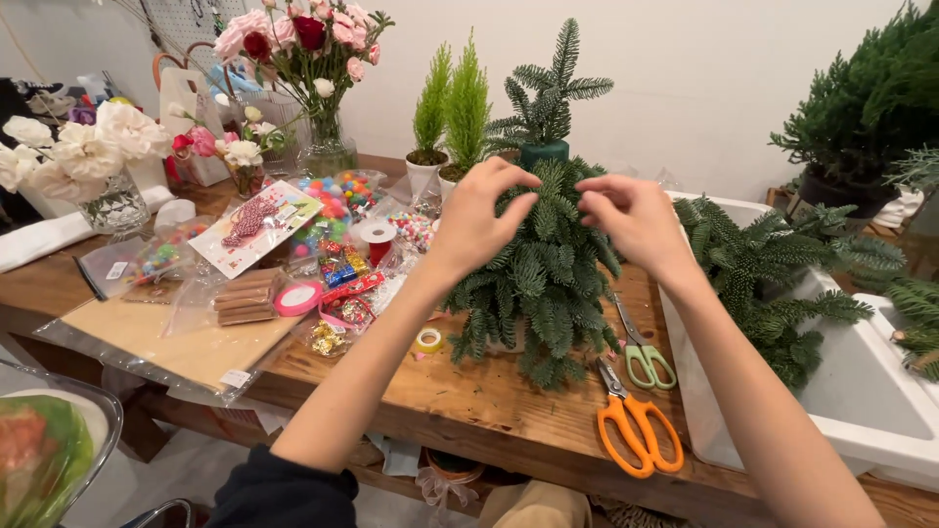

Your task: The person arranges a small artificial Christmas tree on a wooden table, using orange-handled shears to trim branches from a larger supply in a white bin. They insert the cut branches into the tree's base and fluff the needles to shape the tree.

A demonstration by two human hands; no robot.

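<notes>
Small green fir-sprig tree [544, 279] is standing upright on the wooden table [469, 391]; we are pinching its upper sprigs, left hand [476, 217] and right hand [631, 217] fingertips closing on foliage, steadying its shape.

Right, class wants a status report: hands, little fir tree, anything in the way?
Both hands at the tree top: left hand, right hand, fingers pinching sprigs. Scissors beside its base.

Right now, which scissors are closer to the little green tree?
The green-handled scissors, lying right beside the fir tree. The orange-handled scissors lie nearer the table's front edge.
</notes>
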